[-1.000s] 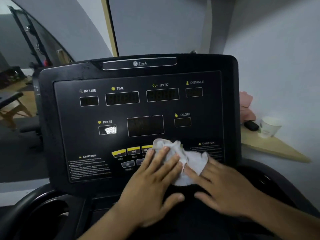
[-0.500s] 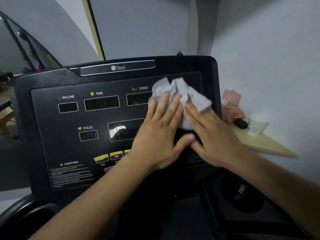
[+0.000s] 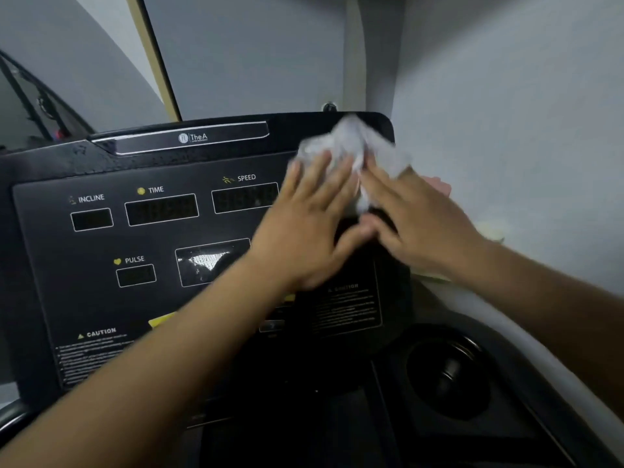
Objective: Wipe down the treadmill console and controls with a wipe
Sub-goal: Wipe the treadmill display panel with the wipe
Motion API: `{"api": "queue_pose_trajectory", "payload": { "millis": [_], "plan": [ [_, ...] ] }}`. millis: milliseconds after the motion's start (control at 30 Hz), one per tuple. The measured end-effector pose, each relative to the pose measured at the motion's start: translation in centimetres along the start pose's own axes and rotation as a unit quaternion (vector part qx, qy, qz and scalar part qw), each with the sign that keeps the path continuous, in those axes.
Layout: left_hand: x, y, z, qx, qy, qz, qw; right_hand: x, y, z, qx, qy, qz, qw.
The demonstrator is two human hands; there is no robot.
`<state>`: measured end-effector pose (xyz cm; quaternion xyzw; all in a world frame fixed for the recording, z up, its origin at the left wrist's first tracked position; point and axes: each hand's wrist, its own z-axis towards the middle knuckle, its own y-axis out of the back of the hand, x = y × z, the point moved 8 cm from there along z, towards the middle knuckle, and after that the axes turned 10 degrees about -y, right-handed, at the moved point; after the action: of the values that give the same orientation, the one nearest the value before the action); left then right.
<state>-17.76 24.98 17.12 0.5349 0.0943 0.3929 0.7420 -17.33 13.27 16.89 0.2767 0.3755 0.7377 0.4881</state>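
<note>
At console top right, wipe under both flat hands' fingertips

Ahead of you a plain grey wall fills the upper view, with a pale wooden strip slanting up at its left and dark slanted bars in the far left corner. To your right a pink thing peeks out near the wall above a blurred light shelf. Low on your right sits a round black cup holder with something dark inside
</note>
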Motion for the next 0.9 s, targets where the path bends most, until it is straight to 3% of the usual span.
{"api": "queue_pose_trajectory", "payload": {
  "millis": [100,233,400,533,900],
  "plan": [
    [1.8,1.6,3.0,-0.016,0.035,-0.004,0.999,-0.4,1.6,3.5,-0.042,-0.037,0.039,0.998],
    [-0.4,0.0,0.3,0.002,0.016,-0.012,1.000,0.4,-0.2,-0.5,-0.045,-0.036,0.065,0.996],
    [-6.8,-5.1,-8.3,0.096,-0.070,-0.025,0.993,1.7,-5.4,-11.2,0.025,0.008,0.055,0.998],
    [-9.3,-7.1,-13.5,0.130,-0.074,-0.063,0.987,3.9,-8.0,-16.2,0.067,0.080,0.044,0.994],
    [-4.5,-6.0,-21.1,0.115,-0.005,-0.090,0.989,12.2,-9.1,-12.9,0.105,0.177,-0.018,0.978]
  ]
}}
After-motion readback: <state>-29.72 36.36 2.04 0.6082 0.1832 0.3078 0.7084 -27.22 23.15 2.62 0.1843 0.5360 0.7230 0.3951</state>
